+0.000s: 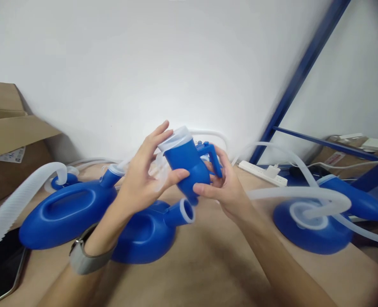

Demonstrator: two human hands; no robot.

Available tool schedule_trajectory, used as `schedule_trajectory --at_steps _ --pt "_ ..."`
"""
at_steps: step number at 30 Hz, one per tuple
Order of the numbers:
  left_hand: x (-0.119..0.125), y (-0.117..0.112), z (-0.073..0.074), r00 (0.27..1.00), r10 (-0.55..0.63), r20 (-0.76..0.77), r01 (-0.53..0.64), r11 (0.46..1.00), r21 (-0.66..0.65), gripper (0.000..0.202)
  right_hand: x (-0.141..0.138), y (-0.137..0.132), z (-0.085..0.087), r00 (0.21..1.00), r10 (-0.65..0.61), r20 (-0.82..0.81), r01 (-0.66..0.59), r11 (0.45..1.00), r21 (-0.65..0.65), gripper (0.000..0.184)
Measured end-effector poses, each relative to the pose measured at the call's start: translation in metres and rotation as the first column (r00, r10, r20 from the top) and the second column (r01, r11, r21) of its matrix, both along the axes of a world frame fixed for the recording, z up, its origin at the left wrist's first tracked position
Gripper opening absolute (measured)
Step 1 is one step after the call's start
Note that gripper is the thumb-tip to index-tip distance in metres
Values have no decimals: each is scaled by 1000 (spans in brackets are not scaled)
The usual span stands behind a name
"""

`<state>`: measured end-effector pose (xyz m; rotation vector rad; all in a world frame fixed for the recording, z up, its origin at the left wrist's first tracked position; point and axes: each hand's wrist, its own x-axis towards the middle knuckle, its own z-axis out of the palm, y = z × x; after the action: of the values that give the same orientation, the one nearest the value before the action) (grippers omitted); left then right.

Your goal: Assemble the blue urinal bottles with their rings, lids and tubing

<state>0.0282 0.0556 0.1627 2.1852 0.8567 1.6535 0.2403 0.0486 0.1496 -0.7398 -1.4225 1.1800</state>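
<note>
Both your hands are engaged on one blue, tapering, cup-like plastic piece [185, 160], raised over the brown tabletop [208, 273]. Left hand [140, 181]: fingers up at the translucent white rim [178, 138], thumb pressed on the blue wall. Right hand [229, 183]: thumb on the lower body, fingers about the blue angular plastic handle [214, 160].

Step in hand, as judged: two-handed handling of the rim end, right hand steadying. The next move seems to call for a firm handle-side hold while the left works at the rim — light pressure, since that material looks soft.

Orientation: rimmed end up and to the left, narrow end down and to the right; long axis slanted, neither upright nor flat. Just below the narrow end is the white-rimmed neck of a rounded blue plastic bottle [144, 243] — contact between them cannot be told.
</note>
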Motion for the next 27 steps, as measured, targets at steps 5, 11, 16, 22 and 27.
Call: schedule_trajectory --at_steps 5,11,16,22,27 --pt "-30 -8 18 989 8 -145 -17 998 -61 39 11 8 6 999 -22 -46 23 1000 14 97" --pt "-35 -8 19 988 -90 -125 72 987 -141 32 15 7 8 998 24 -51 -29 995 -93 91" --pt "-37 -7 19 980 -114 -165 86 982 -168 60 26 10 8 994 101 33 -96 987 -130 96" --pt "-39 -2 16 966 -118 -228 53 961 -271 58 34 18 2 982 157 101 -150 986 -77 105" --pt "-34 1 15 979 -128 -161 52 912 -406 63 36 22 -5 955 9 296 -66 981 183 118"
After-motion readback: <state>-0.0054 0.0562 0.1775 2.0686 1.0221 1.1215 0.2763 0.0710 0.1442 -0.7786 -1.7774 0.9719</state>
